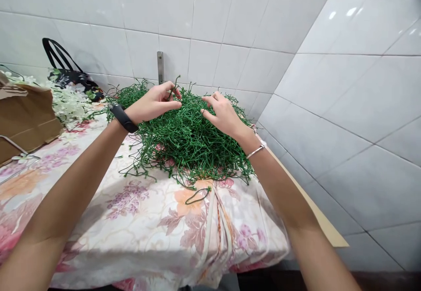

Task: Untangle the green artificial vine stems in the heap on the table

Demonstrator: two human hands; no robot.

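A big tangled heap of thin green artificial stems [197, 137] with small knobby ends lies on the cloth-covered table. Over its far left part is my left hand [161, 100], fingers curled around one green stem [176, 82] that sticks up past the fingertips; the thumb stretches out to the right. Across from it, my right hand [222, 113] hovers at the heap's right side, thumb and fingers parted, with nothing clearly held. In front of the heap lies a single looped green stem [197, 195].
A floral tablecloth [138, 229] covers the table, gathered in folds at the front. On the left are a brown cardboard box [29, 120], white artificial flowers [70, 104], a metal wire piece [21, 166] and a dark bag [75, 80]. Tiled walls [210, 14] stand behind and right.
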